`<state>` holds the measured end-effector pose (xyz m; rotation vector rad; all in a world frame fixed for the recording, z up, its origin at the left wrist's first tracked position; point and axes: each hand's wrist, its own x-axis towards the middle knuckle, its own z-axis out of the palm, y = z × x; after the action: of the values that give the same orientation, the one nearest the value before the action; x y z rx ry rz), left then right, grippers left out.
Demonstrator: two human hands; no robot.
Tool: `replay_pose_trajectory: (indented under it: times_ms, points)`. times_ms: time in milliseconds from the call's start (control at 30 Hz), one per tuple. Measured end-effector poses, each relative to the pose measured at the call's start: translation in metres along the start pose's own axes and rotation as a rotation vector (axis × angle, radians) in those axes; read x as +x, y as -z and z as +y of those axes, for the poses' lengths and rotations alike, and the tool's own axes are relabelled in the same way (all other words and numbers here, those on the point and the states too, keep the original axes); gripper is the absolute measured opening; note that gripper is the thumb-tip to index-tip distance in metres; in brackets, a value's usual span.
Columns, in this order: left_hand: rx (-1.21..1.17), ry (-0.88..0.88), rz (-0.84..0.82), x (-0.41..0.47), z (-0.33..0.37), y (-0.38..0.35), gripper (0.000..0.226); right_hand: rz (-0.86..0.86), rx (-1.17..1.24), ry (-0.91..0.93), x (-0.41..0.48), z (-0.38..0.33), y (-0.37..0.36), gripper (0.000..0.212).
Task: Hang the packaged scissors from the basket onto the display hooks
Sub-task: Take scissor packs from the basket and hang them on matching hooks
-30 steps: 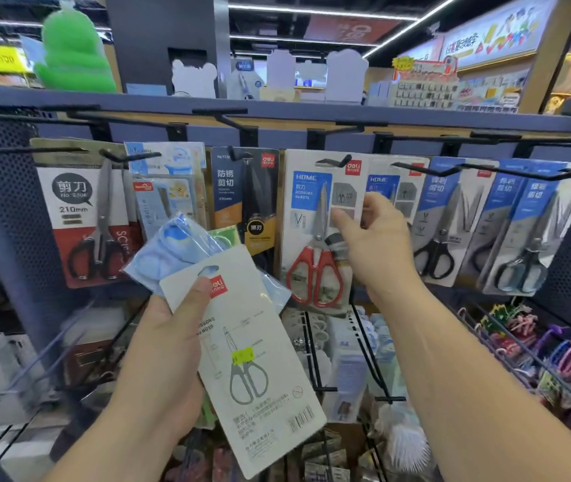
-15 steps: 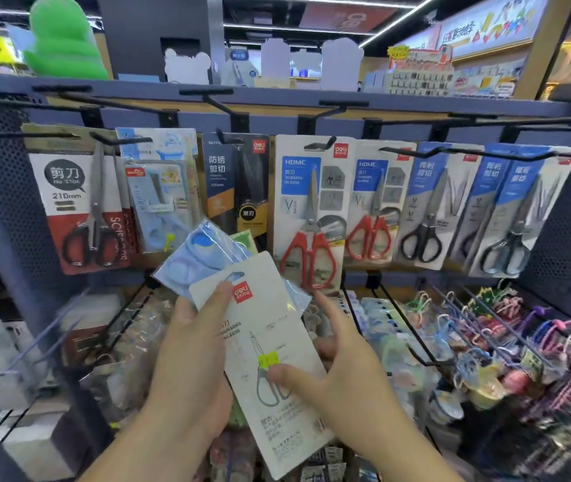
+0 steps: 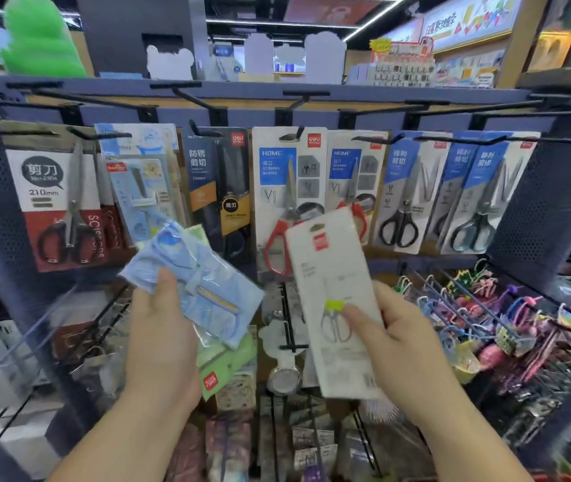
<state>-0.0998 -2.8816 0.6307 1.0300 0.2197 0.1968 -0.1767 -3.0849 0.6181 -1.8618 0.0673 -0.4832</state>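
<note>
My right hand grips a white carded pack of scissors, thumb on its front, holding it upright below the red-handled scissors packs. My left hand holds a light blue scissors pack with a green pack behind it. Black display hooks stick out of the blue panel above. Packaged scissors hang in a row across them. No basket is in view.
A blue shelf edge runs above the hooks, with a green plush on top. Lower right hooks carry colourful small items. More hooks and packets hang below the hands. Perforated side panels flank the display.
My right hand came down from the hanging packs, took the white pack out of my left hand and moved it up and right. My left hand keeps the blue and green packs.
</note>
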Motion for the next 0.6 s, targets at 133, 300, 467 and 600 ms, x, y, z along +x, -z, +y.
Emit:
replay_pose_trajectory:
  times_ms: [133, 300, 467, 600]
  points:
    - [0.086, 0.044, -0.150, -0.024, -0.014, -0.007, 0.023, 0.178, -0.407, 0.354, 0.010, 0.007, -0.017, 0.047]
    - [0.076, 0.007, -0.285, -0.043, -0.028, -0.011, 0.021, 0.147, -0.692, 0.468, -0.003, 0.018, -0.066, 0.049]
    - [-0.027, 0.108, -0.314, -0.042, -0.021, -0.007, 0.028, 0.043, -0.298, 0.403, -0.006, 0.018, -0.062, 0.039]
    - [-0.031, 0.106, -0.368, -0.041, -0.016, -0.004, 0.027, 0.116, -0.097, 0.179, 0.005, 0.005, -0.046, 0.074]
